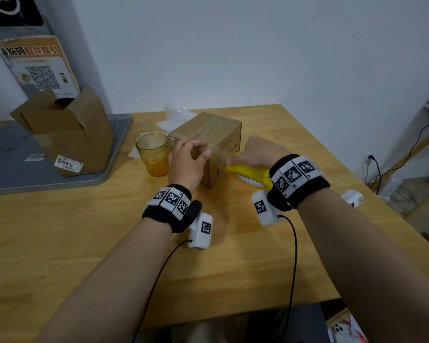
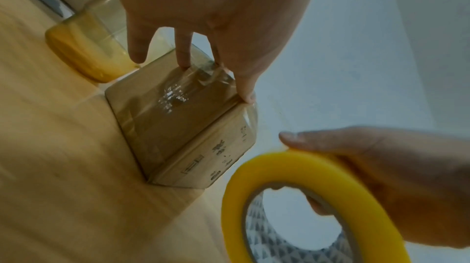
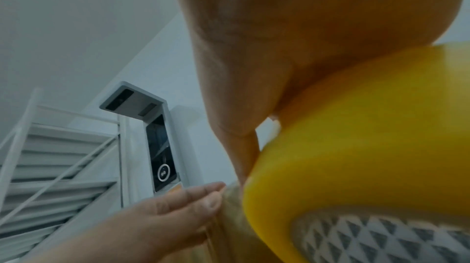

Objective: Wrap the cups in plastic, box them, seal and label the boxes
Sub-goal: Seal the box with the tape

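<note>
Right hand (image 1: 256, 152) grips tape roll (image 1: 248, 173), just right of box (image 1: 208, 129); strip (image 1: 219, 154) runs left to box's near edge, pinned there by left hand (image 1: 186, 162), fingers straight.
</note>
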Available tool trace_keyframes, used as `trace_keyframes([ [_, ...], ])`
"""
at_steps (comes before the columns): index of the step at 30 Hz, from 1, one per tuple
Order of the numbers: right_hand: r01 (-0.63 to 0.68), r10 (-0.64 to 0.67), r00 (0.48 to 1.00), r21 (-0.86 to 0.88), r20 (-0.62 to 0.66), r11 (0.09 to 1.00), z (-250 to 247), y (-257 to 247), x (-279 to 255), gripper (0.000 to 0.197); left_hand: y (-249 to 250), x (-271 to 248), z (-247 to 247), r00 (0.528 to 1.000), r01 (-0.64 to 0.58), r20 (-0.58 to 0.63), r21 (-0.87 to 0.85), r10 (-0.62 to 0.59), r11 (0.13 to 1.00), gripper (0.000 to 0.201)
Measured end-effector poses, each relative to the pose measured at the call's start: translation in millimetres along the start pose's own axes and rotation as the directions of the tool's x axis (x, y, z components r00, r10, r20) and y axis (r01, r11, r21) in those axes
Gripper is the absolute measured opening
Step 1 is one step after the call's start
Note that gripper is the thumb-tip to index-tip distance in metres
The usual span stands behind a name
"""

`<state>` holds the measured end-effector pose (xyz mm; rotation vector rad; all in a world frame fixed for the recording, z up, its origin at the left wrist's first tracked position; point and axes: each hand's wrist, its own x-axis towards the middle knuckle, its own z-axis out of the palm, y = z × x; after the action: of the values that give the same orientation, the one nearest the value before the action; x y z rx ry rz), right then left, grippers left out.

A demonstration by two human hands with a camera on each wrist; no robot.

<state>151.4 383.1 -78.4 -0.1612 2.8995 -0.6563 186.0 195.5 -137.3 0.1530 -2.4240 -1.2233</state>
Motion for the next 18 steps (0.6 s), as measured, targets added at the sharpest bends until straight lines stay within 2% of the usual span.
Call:
trace_keyframes([
  [3, -0.002, 0.003, 1.0, 0.093, -0.002, 0.996, 4, 13, 4, 0.063, 1, 0, -2, 1.0, -0.002, 0.024, 0.012, 0.002, 1.0, 0.025],
  [5, -0.014, 0.015, 1.0, 0.116, -0.006, 0.993, 6, 18, 6, 0.066, 0, 1, -6, 0.996, -0.011, 0.091, -0.001, 0.011, 1.0, 0.028],
  [7, -0.037, 0.037, 0.999, 0.113, 0.002, 0.993, 6, 19, 5, 0.067, 0, -2, -14, 0.987, -0.02, 0.155, -0.096, 0.035, 0.995, 0.031],
  [9, -0.037, 0.037, 0.999, 0.112, 0.006, 0.993, 7, 22, 5, 0.071, 1, -12, -24, 0.99, -0.003, 0.136, -0.178, 0.027, 0.984, 0.031],
  [12, -0.039, 0.039, 0.999, 0.112, -0.001, 0.993, 10, 25, 2, 0.085, -7, -33, -41, 0.99, 0.117, 0.092, -0.166, -0.102, 0.979, 0.023],
  [15, -0.041, 0.042, 0.999, 0.113, -0.005, 0.993, 12, 21, -2, 0.082, -16, -47, -50, 0.949, 0.264, 0.212, -0.124, -0.234, 0.957, 0.013],
  [18, -0.05, 0.05, 0.999, 0.111, 0.003, 0.993, 11, 18, -6, 0.085, -20, -55, -52, 0.895, 0.336, 0.31, 0.005, -0.321, 0.942, 0.007],
])
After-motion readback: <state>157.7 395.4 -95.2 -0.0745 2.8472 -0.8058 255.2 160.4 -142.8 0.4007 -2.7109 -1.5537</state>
